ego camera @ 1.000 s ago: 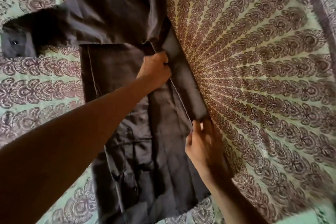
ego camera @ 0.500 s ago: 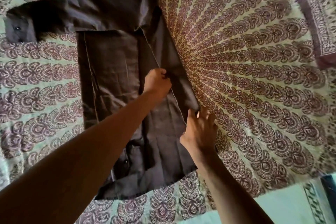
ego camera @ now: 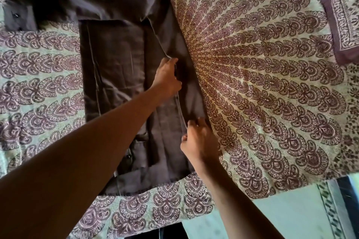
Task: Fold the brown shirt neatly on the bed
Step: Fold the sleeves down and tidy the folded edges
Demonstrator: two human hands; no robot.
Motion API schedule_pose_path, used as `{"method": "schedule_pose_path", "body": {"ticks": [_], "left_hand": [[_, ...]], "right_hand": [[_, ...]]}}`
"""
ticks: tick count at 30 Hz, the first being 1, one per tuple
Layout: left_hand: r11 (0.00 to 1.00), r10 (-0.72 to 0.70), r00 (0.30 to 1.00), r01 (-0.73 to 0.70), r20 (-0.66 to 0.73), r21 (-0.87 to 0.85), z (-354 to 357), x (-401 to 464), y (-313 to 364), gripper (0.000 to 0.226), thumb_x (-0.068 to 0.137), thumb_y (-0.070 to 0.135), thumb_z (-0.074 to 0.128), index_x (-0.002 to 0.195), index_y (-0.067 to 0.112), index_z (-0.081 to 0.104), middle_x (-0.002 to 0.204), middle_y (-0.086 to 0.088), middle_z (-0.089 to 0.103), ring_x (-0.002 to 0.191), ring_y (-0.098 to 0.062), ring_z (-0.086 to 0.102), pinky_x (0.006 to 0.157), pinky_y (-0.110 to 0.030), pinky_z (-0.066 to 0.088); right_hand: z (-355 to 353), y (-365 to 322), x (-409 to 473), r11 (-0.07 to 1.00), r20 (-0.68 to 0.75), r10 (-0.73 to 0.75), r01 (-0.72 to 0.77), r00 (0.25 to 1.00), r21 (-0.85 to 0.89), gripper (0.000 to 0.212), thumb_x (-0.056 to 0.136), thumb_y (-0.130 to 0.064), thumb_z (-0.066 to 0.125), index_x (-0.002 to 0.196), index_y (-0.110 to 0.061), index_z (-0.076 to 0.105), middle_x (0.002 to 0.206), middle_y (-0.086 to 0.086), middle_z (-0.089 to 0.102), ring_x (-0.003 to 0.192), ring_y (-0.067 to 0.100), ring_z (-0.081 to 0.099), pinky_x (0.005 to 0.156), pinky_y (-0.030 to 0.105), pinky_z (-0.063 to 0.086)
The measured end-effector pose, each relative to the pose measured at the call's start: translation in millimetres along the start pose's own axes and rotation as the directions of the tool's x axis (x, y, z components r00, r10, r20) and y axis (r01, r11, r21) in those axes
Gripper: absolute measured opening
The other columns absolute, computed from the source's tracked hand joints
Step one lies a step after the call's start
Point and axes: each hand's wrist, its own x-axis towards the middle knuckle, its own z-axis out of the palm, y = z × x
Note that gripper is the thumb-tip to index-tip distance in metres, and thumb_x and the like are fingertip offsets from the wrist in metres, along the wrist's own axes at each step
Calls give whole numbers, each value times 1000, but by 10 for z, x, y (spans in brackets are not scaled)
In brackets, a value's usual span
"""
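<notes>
Brown shirt (ego camera: 116, 64) flat on patterned bedspread (ego camera: 262, 83), left of centre. Left hand (ego camera: 167, 77) fingers curled, gripping the shirt's right-side fold edge; right hand (ego camera: 200, 141) pinches same edge nearer.

One brown shirt (ego camera: 116, 68), two hands (ego camera: 167, 77) (ego camera: 200, 141), perhaps one bedspread (ego camera: 262, 83).

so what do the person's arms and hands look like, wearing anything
Both forearms are bare as far as the view shows: no sleeves, gloves or watch. The left hand and right hand show no rings or bands that I can make out, though the fingers are partly hidden. The left arm fills the lower left of the view, in shade.
</notes>
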Motion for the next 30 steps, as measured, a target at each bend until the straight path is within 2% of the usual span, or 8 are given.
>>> {"method": "schedule_pose_path", "body": {"ticks": [6,10,12,19,23,26,28,30], "left_hand": [[994,23,998,-29,-53,-109,70,52,-56,80,73,-5,76,147,14,51,143,-10,53,126,-28,58,102,-23,46],[944,-96,994,76,-47,-320,98,111,25,76,69,-10,70,134,28,63,124,-9,67,101,-29,73,77,-42,65],[918,-144,989,121,-33,-378,122,159,109,77,70,-15,70,135,26,63,125,-13,67,98,-30,74,76,-52,64],[911,-149,989,132,-13,-391,278,365,198,75,75,-14,66,140,21,60,121,-7,70,99,-18,73,84,-35,64],[957,-135,989,116,-53,-267,262,364,302,67,79,-5,65,141,20,57,136,-8,60,118,-20,63,87,-23,55],[1000,-17,998,16,-68,-14,235,326,337,64,83,-1,68,144,13,54,149,-14,45,136,-28,47,103,-18,36],[990,12,998,-2,-68,144,235,286,336,65,82,6,75,142,22,55,152,-13,34,138,-36,37,112,-32,35],[969,-45,993,71,-113,236,252,222,310,64,81,18,81,137,33,55,154,-10,22,138,-39,26,112,-48,36]], "right_hand": [[83,69,-3,991,-10,-59,59,998,120,27,59,8,81,74,-4,63,87,16,63,57,36,67,44,39,55],[87,168,-34,985,-68,-57,67,996,157,32,55,8,82,77,-4,63,87,18,64,60,37,67,46,37,56],[74,210,-62,986,-69,-78,87,995,143,33,53,5,84,77,-5,63,86,17,64,59,36,67,46,35,55],[68,384,-100,985,-42,-106,111,993,132,26,67,-1,76,91,-7,66,90,13,66,68,36,68,56,39,58],[8,404,-108,983,-13,-149,150,989,109,25,71,-6,74,93,-11,66,88,11,67,69,35,68,60,40,57],[4,425,-118,974,30,-186,180,982,136,15,80,-14,71,94,-15,64,87,7,69,72,33,69,60,38,55],[19,468,-102,961,-51,-183,190,982,201,15,81,-18,73,93,-14,64,84,6,67,69,31,66,56,30,48],[45,550,-56,961,-182,-161,196,970,197,19,80,-13,75,97,-13,66,93,8,67,79,29,66,64,30,49]]}}
